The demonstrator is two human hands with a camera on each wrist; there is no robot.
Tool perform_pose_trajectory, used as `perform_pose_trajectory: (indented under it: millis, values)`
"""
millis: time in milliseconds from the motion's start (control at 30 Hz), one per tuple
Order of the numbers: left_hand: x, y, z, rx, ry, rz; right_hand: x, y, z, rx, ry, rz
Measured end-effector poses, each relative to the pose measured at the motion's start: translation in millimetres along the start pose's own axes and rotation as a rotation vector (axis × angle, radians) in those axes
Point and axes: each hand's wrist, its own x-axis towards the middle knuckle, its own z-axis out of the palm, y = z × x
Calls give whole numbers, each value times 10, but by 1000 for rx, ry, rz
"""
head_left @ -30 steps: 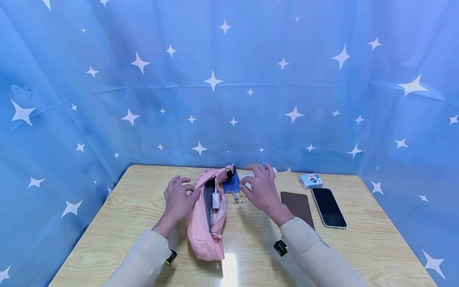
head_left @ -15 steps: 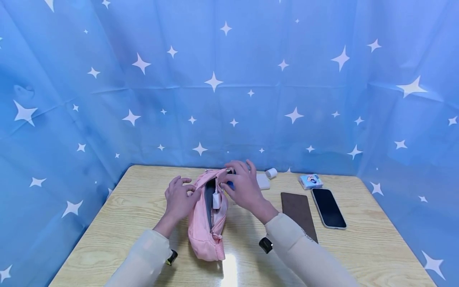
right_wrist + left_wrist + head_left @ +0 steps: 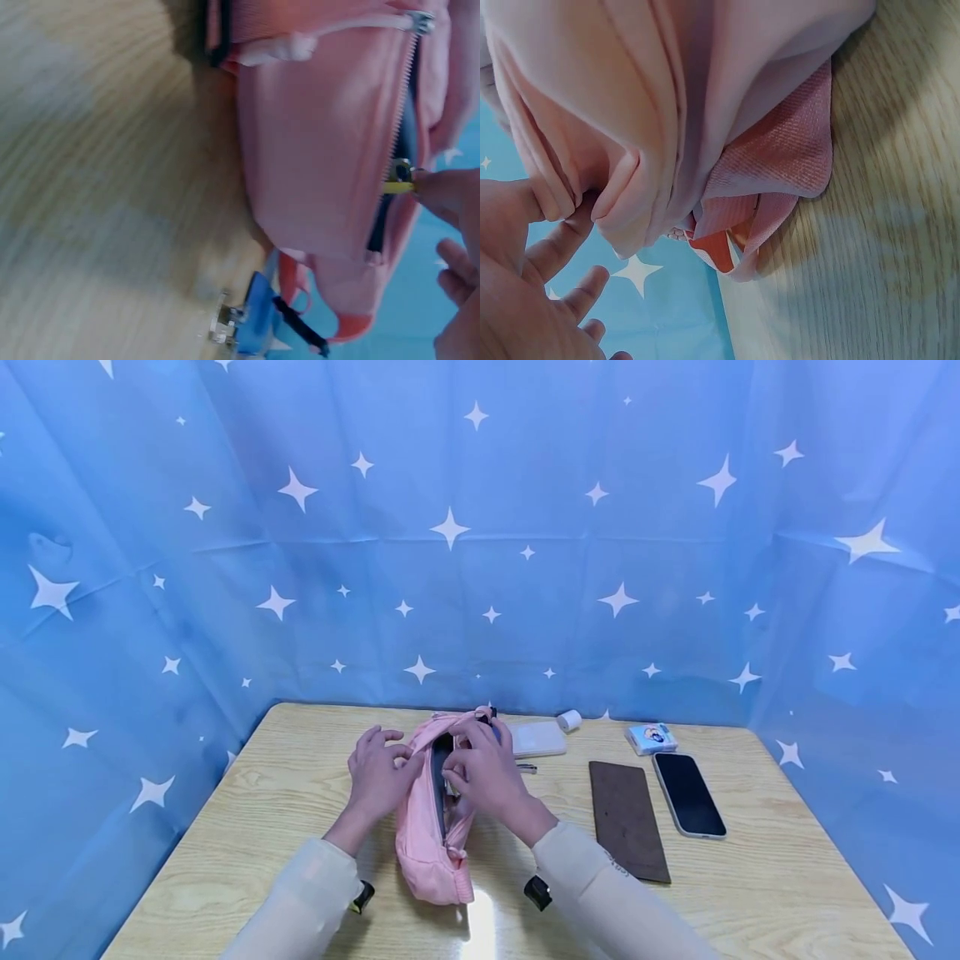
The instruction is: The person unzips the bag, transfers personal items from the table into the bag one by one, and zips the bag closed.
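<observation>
A pink belt bag point(image 3: 431, 852) lies on the table with its zipper open, its dark lining showing. My left hand point(image 3: 381, 770) pinches a fold of its fabric on the left side, seen closely in the left wrist view. Over the opening is my right hand point(image 3: 487, 768), pinching a small yellow-and-metal piece point(image 3: 397, 187) at the zipper gap; its exact kind I cannot tell. A blue card holder point(image 3: 256, 315) with a metal clip point(image 3: 223, 321) lies beside the bag's far end. The right hand covers the white plug inside the bag.
Right of the bag are a flat white case point(image 3: 542, 739) and a small white cylinder point(image 3: 569, 720). Farther right lie a brown flat cover point(image 3: 628, 821), a black-screened phone point(image 3: 688, 795) and a blue tissue pack point(image 3: 651, 738). A blue star-patterned curtain point(image 3: 480, 568) borders the table point(image 3: 780, 877).
My right hand has moved left from above the card holder to the bag's opening, uncovering the white case and cylinder. The left hand has stayed on the bag.
</observation>
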Motion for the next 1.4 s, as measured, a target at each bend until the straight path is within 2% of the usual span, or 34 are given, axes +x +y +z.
perform_pose_trajectory:
  millis: [267,433,833,1000,1233,1400]
  values:
    - [11,12,8,-5,10,12,-74,-8,138,-81,-104,34]
    - [0,31,3,-16,-8,0,-101,-14,209,-89,-125,68]
    - [-2,18,-2,-15,-10,-2,-102,14,200,-89,-101,82]
    - [-10,0,-22,-19,-11,-8,-89,76,115,-42,-32,75]
    - [-13,12,-37,-29,-16,-12,-107,293,-2,-17,55,99]
    - [-7,19,-52,-28,-14,-4,-214,540,6,-76,33,156]
